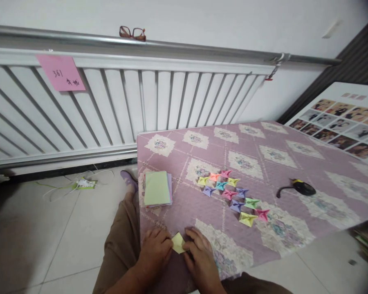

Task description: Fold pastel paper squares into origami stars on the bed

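Observation:
A small piece of folded yellow paper (178,242) lies low over the near edge of the cloth-covered table, between my two hands. My left hand (155,249) pinches its left corner with the fingers curled. On the other side, my right hand (200,254) grips the right corner between thumb and fingers. Beyond my left hand sits a stack of square coloured paper (157,188), pale green on top. Several folded paper pieces (229,194) in pink, yellow, blue, purple and green stand in a loose cluster to the upper right.
The table wears a purple floral cloth (184,163). A black coiled cable (304,188) rests on its right part, and a photo board (340,122) leans behind. A white radiator (150,94) runs along the wall, with glasses (132,33) on the pipe. A power strip (86,184) lies on the floor.

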Motion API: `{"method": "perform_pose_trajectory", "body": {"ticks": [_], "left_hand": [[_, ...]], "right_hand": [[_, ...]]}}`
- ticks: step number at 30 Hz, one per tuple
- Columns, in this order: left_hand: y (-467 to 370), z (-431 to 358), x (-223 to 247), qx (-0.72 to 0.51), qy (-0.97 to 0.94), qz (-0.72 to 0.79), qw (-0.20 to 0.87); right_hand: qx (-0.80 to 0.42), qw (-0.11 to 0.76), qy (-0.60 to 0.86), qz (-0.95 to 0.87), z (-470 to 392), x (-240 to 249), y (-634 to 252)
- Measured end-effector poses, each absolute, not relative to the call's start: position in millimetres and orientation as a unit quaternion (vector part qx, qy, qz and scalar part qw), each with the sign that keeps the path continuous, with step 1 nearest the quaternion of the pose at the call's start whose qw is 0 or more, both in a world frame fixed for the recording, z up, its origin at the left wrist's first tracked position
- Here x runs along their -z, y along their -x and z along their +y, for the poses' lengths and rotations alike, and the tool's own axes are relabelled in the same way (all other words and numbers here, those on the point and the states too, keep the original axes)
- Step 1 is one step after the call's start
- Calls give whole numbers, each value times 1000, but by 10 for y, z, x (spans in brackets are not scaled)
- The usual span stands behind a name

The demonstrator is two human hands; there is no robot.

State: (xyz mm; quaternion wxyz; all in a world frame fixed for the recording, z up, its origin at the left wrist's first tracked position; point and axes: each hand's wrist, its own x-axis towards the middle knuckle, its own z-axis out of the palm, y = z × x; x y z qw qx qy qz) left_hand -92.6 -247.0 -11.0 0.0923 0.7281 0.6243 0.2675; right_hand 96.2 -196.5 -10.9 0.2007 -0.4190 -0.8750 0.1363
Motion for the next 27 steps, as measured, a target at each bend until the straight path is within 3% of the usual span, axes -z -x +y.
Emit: {"method": "perform_pose_trajectory", "body": {"ticks": [9, 27], "left_hand": [[918, -2477, 8, -257, -666, 685, 145], [896, -2372, -12, -192, -654, 717, 146]], "right_hand": [[-104, 218, 452, -858, -1946, 161, -954], [-73, 207, 532, -818, -1933, 138, -815]]}}
